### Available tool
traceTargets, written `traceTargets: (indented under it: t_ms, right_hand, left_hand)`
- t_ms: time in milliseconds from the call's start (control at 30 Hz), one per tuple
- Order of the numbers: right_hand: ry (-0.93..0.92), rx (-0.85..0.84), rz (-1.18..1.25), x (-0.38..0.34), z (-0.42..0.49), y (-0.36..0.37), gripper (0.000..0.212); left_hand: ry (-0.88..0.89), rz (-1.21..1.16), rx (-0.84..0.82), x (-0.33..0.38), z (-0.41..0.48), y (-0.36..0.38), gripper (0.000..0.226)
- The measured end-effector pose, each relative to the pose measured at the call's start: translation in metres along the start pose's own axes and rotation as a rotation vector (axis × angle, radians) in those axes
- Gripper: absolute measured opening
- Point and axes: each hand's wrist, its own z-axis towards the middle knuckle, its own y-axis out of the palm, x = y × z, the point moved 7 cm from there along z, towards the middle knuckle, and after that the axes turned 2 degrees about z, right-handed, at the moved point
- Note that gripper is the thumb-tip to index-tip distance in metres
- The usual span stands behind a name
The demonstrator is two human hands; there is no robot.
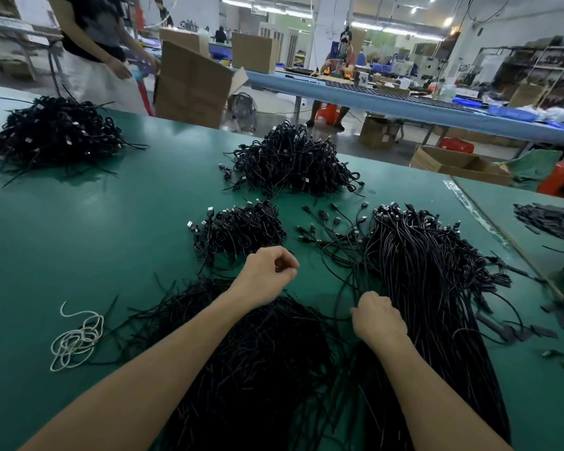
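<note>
1. we think the biggest risk is a tangle: the thin cable (345,284) runs close along the bundle of long cables (430,271), so a fast pull may drag several neighbours out with it.
2. the far end of the cable goes toward the loose cables (332,229) that lie spread on the table (95,239). a plug may hook there and pull them out of order.
3. the left forearm lies over the pile of black ties (258,353), and a wide move of this arm may scatter them.
4. the right hand (376,320) is at the near left edge of the bundle. its fingers are curled down and appear to grip the thin cable, which comes out just beside the thumb.
5. the left hand (267,276) is raised, near the small heap of coiled cables (241,229) but apart from it. its fingers are curled, with the thumb meeting the fingertips. we cannot tell if something thin is pinched there.
</note>
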Motion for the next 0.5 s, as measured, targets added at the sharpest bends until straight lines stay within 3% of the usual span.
traceTargets:
  t_ms: [100, 200, 267, 333, 400, 500]
  right_hand:
    - [-0.049, -0.001, -0.112, -0.004, -0.004, 0.0, 0.01]
    - [-0.044, 0.011, -0.127, -0.003, -0.004, -0.001, 0.028]
    - [-0.039, 0.011, -0.088, -0.002, -0.002, -0.003, 0.024]
    - [-0.014, 0.018, 0.062, -0.002, -0.003, -0.01, 0.013]
    - [-0.005, 0.042, 0.274, -0.004, -0.003, -0.022, 0.016]
    - [-0.1, 0.062, 0.643, -0.017, -0.011, -0.045, 0.025]
  left_hand:
    - [-0.008, 0.0, 0.034, -0.002, 0.001, -0.003, 0.007]
    - [-0.037, 0.0, 0.046, -0.007, 0.001, -0.006, 0.009]
    - [-0.042, -0.002, 0.04, -0.008, 0.002, -0.006, 0.011]
    - [-0.033, -0.007, 0.039, -0.007, 0.002, -0.005, 0.009]
    - [-0.004, -0.005, 0.014, -0.003, 0.001, -0.003, 0.013]
    - [0.086, 0.053, -0.063, 0.007, -0.004, 0.009, 0.042]
